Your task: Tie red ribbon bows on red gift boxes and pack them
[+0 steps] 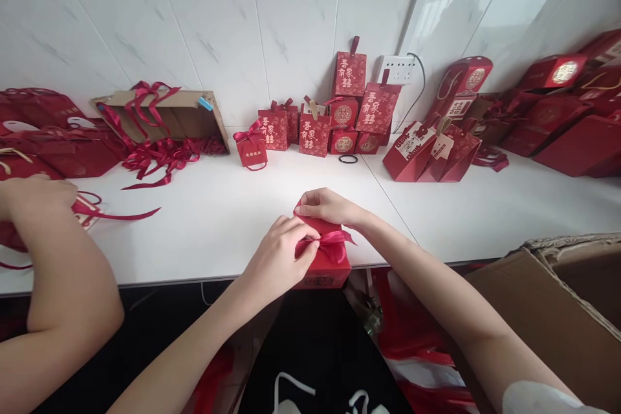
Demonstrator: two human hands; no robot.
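Red box (328, 277) at the table (204, 220) front edge seems light, stiff, crushable, best held by its sides; our left hand (281, 251) pinches soft, slippery ribbon (341, 237), our right hand (331, 207) a red strip (297, 207) behind.

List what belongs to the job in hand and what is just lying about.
In use:
- red box
- pink ribbon, at the hands
- loose ribbons, probably supplies

Lying about, apparently:
- power strip
- black band
- large carton
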